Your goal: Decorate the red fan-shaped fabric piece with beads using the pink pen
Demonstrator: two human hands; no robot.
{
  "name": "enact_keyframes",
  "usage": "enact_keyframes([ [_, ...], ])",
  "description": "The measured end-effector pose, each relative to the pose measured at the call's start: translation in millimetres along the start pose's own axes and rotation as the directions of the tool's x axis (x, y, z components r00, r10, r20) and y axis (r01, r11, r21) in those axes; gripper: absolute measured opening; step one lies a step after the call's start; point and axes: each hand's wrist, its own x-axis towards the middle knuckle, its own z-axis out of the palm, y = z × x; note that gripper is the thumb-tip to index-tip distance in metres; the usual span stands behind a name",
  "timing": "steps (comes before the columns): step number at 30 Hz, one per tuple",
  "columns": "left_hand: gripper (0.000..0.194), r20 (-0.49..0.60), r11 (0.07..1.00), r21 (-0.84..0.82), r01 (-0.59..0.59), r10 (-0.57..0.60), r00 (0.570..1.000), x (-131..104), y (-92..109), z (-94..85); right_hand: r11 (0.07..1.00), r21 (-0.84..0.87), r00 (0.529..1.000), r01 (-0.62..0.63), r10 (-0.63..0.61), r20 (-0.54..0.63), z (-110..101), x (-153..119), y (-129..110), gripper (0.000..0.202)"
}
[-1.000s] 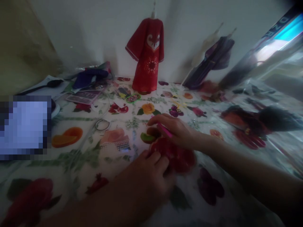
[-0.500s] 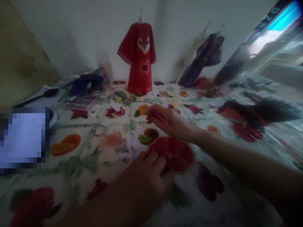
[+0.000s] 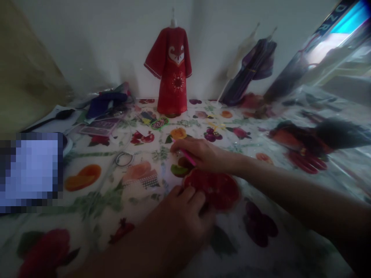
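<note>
My right hand point(image 3: 199, 153) is closed around a slim pink pen-like tool point(image 3: 188, 156). Its fingers point left, above a printed kiwi on the fruit-patterned tablecloth point(image 3: 116, 208). Nearer to me, my left hand point(image 3: 191, 214) rests low with bent fingers pressed together; what they pinch, if anything, cannot be made out. A rounded red shape point(image 3: 217, 191) with a pale edge lies beside the left fingers, below the right hand. Whether it is a loose piece or part of the print is unclear. Beyond the hands sits a small green-rimmed tray point(image 3: 160, 123) of tiny bead-like bits.
At the back stands a small red dress point(image 3: 174, 77) on a stand. A dark purple garment point(image 3: 249, 73) leans behind on the right. A blurred screen point(image 3: 31, 170) sits at left, near folded blue cloth point(image 3: 107, 103). A dark-haired doll-like object point(image 3: 313, 139) lies at right.
My right hand has moved nearer and slightly down, with the pink tool, uncovering the printed orange fruit. My left hand has stayed almost in place; the view shifted slightly.
</note>
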Motion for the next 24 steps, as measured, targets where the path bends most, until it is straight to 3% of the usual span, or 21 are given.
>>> enact_keyframes([
  [14,0.014,-0.005,1.000,0.012,-0.002,0.002,1.000,-1.9,2.0,2.0,0.999,-0.046,0.992,0.029,-0.023,0.122,4.3,1.6,5.9,0.029],
  [19,0.016,0.000,1.000,0.016,-0.001,0.001,1.000,0.3,1.4,0.8,0.998,0.031,0.983,0.051,-0.055,0.175,-1.1,-1.4,5.8,0.026],
  [24,0.018,-0.070,0.999,0.050,0.006,-0.002,0.998,3.0,1.3,0.7,0.994,0.093,0.976,0.056,-0.074,0.205,-8.3,-9.1,1.6,0.023],
])
